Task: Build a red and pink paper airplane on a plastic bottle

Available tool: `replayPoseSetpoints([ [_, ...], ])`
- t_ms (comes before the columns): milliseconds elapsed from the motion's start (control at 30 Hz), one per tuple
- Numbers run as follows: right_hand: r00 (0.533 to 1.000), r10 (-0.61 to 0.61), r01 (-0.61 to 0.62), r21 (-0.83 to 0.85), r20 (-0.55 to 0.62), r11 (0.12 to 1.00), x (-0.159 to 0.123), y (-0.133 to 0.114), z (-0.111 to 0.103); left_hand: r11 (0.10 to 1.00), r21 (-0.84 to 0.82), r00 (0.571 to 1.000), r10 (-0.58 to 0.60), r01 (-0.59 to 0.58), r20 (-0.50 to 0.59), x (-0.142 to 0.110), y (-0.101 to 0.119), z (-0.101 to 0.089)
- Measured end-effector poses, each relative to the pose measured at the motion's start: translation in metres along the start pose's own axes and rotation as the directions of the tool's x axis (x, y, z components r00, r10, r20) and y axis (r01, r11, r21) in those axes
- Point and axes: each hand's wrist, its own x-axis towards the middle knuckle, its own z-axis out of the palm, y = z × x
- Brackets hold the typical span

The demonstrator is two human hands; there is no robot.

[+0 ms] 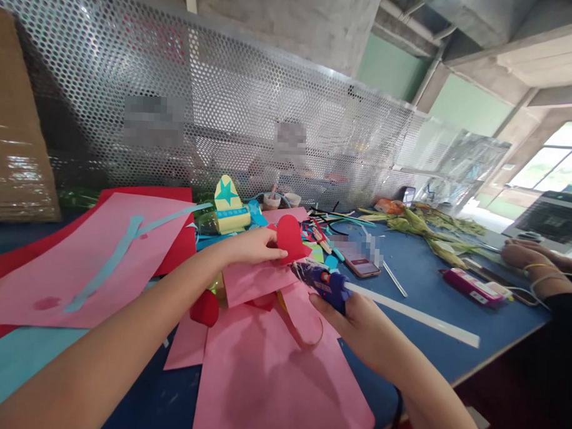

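Pinched in my left hand is a red paper cutout with a rounded top, held up above the pink paper. My right hand is wrapped round a blue hot glue gun. Its nozzle points left, close beneath the red cutout; I cannot tell whether they touch. A long white glue stick juts from the gun's back end. Below both hands lie pink paper sheets and a pink rounded strip. Another red rounded piece rests just left of them.
Large pink paper over red sheets covers the left. A yellow paper piece with a star stands behind my left hand. To the right are a phone, a purple box, dry husks and another person's hands. Perforated metal borders the back.
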Motion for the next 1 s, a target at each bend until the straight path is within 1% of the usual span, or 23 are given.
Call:
replayPoseSetpoints([
  [200,1.0,0.02,-0.02,0.009,-0.018,1.0,0.001,0.011,-0.005,1.0,0.028,1.0,-0.001,0.001,-0.002,0.0,0.0,-0.001],
  [400,1.0,-0.018,0.018,0.032,-0.011,0.999,0.001,0.009,-0.003,0.999,0.034,1.0,-0.002,0.002,-0.008,0.0,-0.001,-0.001],
  [533,0.999,-0.043,0.044,0.05,-0.024,0.998,0.002,0.01,-0.008,0.999,0.04,1.0,-0.003,0.003,-0.012,0.001,-0.003,-0.001],
  [667,0.998,-0.039,0.04,0.018,-0.054,0.999,0.002,0.01,-0.014,0.999,0.044,1.0,-0.002,0.003,-0.021,0.001,-0.003,-0.001],
  [833,0.994,-0.058,0.055,-0.031,-0.088,0.998,0.002,0.011,-0.016,0.999,0.048,1.0,0.005,-0.004,-0.011,0.001,-0.002,-0.001],
  [1000,0.993,-0.079,0.079,-0.007,-0.084,0.997,0.002,0.012,-0.015,0.999,0.051,1.0,0.017,-0.018,0.009,0.001,-0.001,-0.002],
])
